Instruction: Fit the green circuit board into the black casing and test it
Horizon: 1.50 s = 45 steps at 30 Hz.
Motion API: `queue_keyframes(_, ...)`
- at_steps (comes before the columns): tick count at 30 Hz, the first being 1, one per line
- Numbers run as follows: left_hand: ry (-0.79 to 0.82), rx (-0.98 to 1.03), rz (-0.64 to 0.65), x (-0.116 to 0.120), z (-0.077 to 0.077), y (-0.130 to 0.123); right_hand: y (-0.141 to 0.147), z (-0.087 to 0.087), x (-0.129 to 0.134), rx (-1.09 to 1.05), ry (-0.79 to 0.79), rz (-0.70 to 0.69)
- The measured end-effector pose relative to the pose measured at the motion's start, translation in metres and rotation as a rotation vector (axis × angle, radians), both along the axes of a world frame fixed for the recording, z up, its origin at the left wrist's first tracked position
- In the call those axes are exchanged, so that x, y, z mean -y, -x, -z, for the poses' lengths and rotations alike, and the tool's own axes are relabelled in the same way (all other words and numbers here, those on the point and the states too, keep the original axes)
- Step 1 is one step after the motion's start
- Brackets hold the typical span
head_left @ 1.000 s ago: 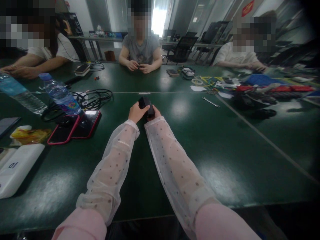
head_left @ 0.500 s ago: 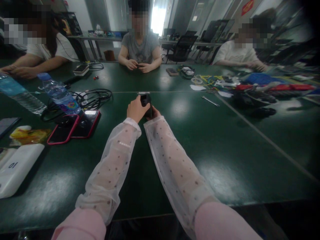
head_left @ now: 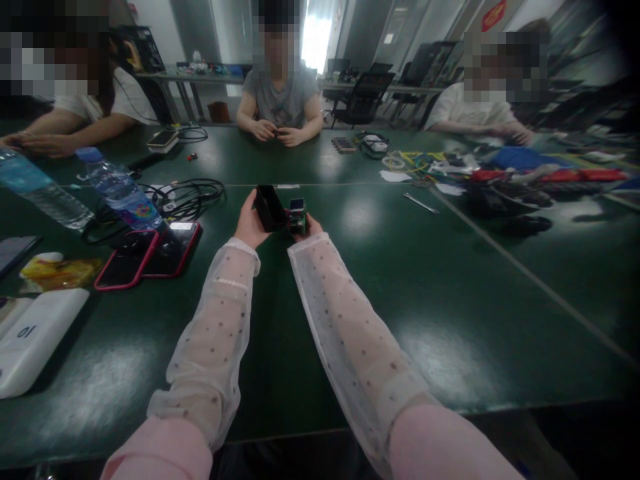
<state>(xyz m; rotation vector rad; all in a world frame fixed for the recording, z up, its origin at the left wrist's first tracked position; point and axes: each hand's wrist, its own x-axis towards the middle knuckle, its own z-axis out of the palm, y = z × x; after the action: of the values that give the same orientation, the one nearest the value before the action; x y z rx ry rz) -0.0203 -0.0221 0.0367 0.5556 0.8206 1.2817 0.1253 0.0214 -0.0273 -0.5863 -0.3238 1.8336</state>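
My left hand (head_left: 250,223) is wrapped round a black hollow casing (head_left: 271,208), whose open side faces up toward me. In my right hand (head_left: 313,228), just to the right of it, is a small green circuit board (head_left: 299,220) with a bluish screen-like part at its top. The casing and the board are side by side over the table, close together; whether they touch I cannot tell. Part of my right hand's fingers is hidden behind the board. Both forearms wear sheer white dotted sleeves.
On the left are two red-edged phones (head_left: 173,250), a water bottle (head_left: 117,190), coiled black cables (head_left: 200,197) and a white device (head_left: 37,340). A wrench (head_left: 421,203) lies to the right, before a pile of cables and tools (head_left: 525,177). Three people sit across the green table (head_left: 380,280).
The black casing has come away from the circuit board. My left hand has moved slightly left and turned with the casing, baring the green board in my right hand, which has hardly moved.
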Motion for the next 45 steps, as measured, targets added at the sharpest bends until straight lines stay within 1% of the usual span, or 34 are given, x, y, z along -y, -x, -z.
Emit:
queue_keyframes(3,0.051,0.094,0.017,-0.001,0.024,-0.002,-0.001,0.002,0.000,-0.029,-0.042,-0.026)
queue_keyframes(5,0.043,0.192,-0.017,-0.004,0.039,-0.004,-0.002,0.003,0.000,-0.029,-0.042,-0.034)
queue_keyframes(6,0.039,0.234,-0.030,-0.005,0.044,-0.005,-0.003,0.003,0.000,-0.026,-0.038,-0.038)
queue_keyframes(8,0.037,0.320,-0.061,-0.008,0.050,-0.005,-0.003,0.001,0.000,-0.024,-0.025,-0.038)
queue_keyframes(12,0.075,0.495,-0.025,-0.011,0.051,-0.003,-0.003,-0.001,0.001,-0.036,-0.008,-0.023)
queue_keyframes(16,0.087,0.560,0.013,-0.013,0.052,-0.001,-0.004,-0.001,0.001,-0.036,-0.015,-0.030)
queue_keyframes(24,0.091,0.547,0.044,-0.014,0.054,-0.001,-0.004,-0.001,0.002,-0.036,-0.017,-0.036)
queue_keyframes(35,0.093,0.504,0.039,-0.015,0.054,-0.001,-0.004,0.004,-0.002,-0.036,-0.014,-0.034)
queue_keyframes(45,0.088,0.489,0.028,-0.016,0.056,-0.001,-0.004,0.000,-0.001,-0.036,-0.001,-0.045)
